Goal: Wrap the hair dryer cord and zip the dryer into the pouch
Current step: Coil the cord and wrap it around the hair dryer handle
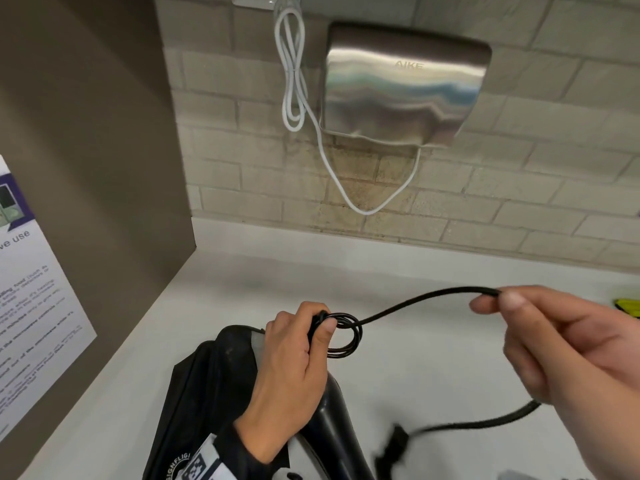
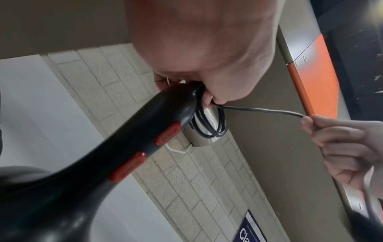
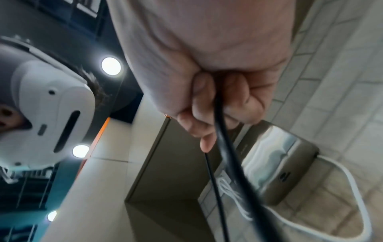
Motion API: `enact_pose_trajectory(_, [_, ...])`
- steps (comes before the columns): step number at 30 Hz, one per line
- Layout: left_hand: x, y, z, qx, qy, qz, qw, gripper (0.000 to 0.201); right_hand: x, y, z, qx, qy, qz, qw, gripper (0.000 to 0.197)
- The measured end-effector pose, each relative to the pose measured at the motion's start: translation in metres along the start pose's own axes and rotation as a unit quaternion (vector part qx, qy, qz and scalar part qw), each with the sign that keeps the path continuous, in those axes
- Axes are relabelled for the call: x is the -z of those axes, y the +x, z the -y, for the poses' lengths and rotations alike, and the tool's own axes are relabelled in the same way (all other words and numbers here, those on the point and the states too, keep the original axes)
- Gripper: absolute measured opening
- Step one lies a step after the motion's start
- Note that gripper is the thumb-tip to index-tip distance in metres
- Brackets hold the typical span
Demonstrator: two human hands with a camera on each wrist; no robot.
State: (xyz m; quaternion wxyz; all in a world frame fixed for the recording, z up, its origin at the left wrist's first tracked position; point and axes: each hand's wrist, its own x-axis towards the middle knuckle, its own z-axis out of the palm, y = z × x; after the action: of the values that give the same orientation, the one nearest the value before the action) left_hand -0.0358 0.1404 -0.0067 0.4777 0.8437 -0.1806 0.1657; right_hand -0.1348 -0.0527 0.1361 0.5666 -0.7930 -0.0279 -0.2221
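Left hand [image 1: 294,368] grips dryer [image 2: 116,157], coils; right hand [image 1: 568,344] pinches cord [image 1: 415,303].

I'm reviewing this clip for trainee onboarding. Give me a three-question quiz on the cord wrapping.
1. True or false: the cord is fully coiled.
2. Which hand pins the coils at the dryer handle's end? A) left hand B) right hand
3. Fill in: the dryer's two switches are ____ in colour.

Key: 1 false, a length runs from the coils to the right hand, with more trailing below it. 2 A. 3 red.
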Motion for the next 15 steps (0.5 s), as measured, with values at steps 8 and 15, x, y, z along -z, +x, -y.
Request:
enact_pose_trajectory(8, [0.006, -0.001, -0.002, 0.010, -0.005, 0.015, 1.000, 0.029, -0.014, 0.016, -0.035, -0.007, -0.105, 0.011, 0.994, 0.011])
enact_pose_trajectory(15, [0.006, -0.002, -0.011, -0.002, 0.002, 0.036, 0.999, 0.037, -0.033, 0.018, -0.042, 0.028, -0.163, 0.149, 0.975, 0.023])
